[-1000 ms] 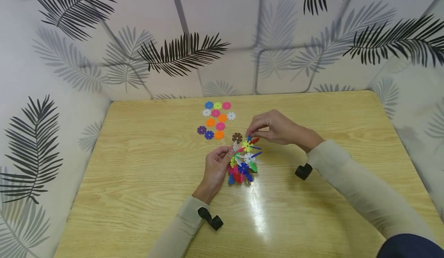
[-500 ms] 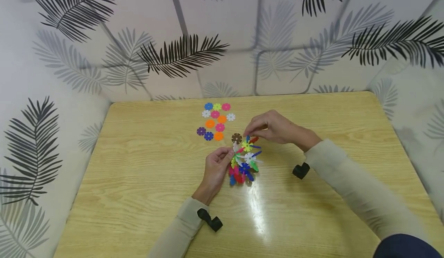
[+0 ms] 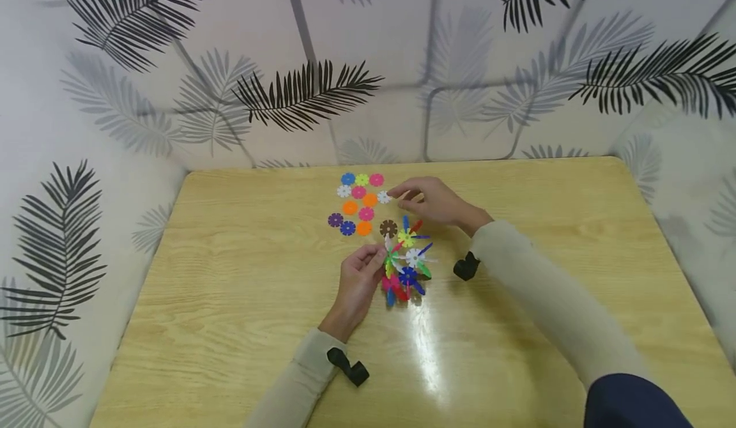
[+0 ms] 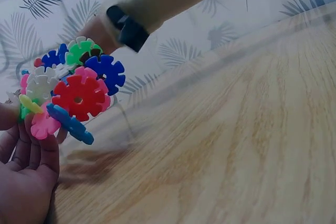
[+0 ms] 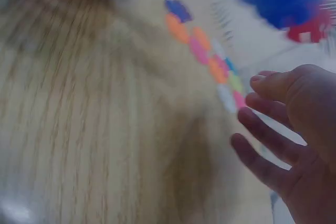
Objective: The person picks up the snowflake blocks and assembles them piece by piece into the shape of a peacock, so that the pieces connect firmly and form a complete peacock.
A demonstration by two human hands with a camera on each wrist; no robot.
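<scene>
My left hand pinches the left side of a cluster of interlocking plastic snowflake discs. In the left wrist view the cluster shows a red disc, a blue disc and a white disc joined at angles. Thumb and fingertips grip its near edge, above the tabletop. My right hand is beyond the cluster, fingers loosely spread and holding nothing. Its fingertips are right at a loose white disc. The right wrist view shows the same hand with thumb and fingers apart.
Several loose discs lie flat in a group, among them an orange disc, a purple disc and a pink disc. A brown disc lies just behind the cluster. The wooden table meets a leaf-patterned backdrop.
My right hand has let go of a blue disc at the cluster's top and moved left and away toward the loose white disc. My left hand keeps its hold, the cluster turned slightly.
</scene>
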